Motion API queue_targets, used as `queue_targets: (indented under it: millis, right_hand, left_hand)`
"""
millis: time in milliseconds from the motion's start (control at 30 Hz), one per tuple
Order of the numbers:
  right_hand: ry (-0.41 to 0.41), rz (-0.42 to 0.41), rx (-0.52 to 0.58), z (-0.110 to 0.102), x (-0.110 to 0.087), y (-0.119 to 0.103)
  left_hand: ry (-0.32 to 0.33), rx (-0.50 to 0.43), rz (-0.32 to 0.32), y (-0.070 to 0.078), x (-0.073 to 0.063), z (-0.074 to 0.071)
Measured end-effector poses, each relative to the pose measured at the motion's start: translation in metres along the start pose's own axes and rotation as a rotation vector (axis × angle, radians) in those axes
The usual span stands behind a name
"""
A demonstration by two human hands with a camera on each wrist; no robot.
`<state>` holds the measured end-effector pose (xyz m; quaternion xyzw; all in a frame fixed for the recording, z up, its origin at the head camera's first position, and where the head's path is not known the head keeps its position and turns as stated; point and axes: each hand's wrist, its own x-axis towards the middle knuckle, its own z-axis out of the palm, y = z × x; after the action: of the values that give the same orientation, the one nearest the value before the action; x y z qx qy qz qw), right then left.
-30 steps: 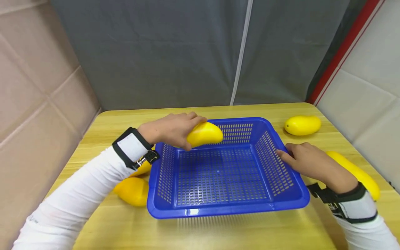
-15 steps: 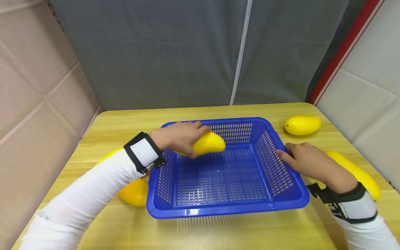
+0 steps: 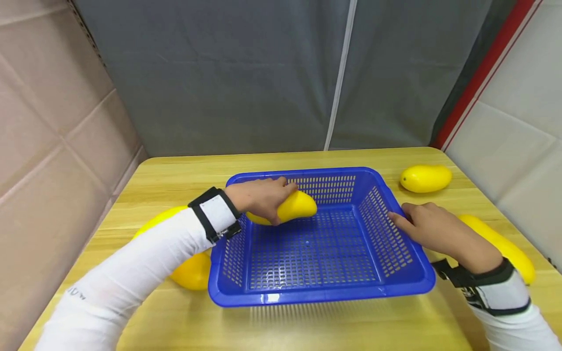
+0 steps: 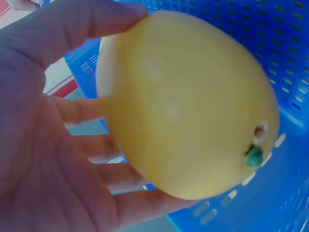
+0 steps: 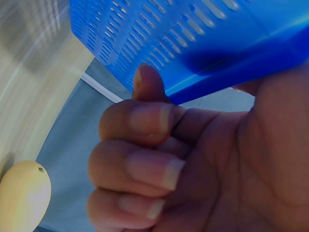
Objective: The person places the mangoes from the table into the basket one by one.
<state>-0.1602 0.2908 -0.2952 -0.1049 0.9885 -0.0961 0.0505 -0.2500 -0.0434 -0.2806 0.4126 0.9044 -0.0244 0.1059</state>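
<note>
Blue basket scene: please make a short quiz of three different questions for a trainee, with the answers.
1. True or false: the left hand holds a yellow mango inside the blue basket.
2. Which side of the basket does the right hand touch? A) left rim B) right rim C) front rim
3. How many mangoes lie on the table outside the basket?

Key
1. True.
2. B.
3. Four: two on the left, two on the right.
</note>
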Motion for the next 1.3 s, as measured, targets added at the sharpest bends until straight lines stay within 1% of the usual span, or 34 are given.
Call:
queue_targets:
  millis: [200,367,500,700,933,1300]
  right_hand:
    - [0.004,-0.002,0.003,0.0,-0.001,0.001]
    - [0.016,-0.006,0.0,0.0,-0.003,0.0]
    - [0.004,-0.003,0.002,0.0,-0.003,-0.001]
    - [-0.004,-0.002,0.009,-0.002,-0.002,-0.001]
    - [0.007,-0.007,-0.003,-0.002,-0.003,-0.002]
    - [0.001,-0.013,0.013,-0.004,-0.005,-0.003]
  left_hand:
    - [-0.068,-0.023,-0.015,0.003,0.006,0.004]
    - [-0.103,0.008,-0.02,0.007,0.01,0.01]
    - [-0.122,0.029,-0.02,0.008,0.01,0.013]
    - [-0.11,0.039,-0.034,0.008,0.009,0.013]
    - [-0.093,0.087,-0.014,0.007,0.006,0.015]
    - [-0.108,0.051,-0.085,0.008,0.003,0.011]
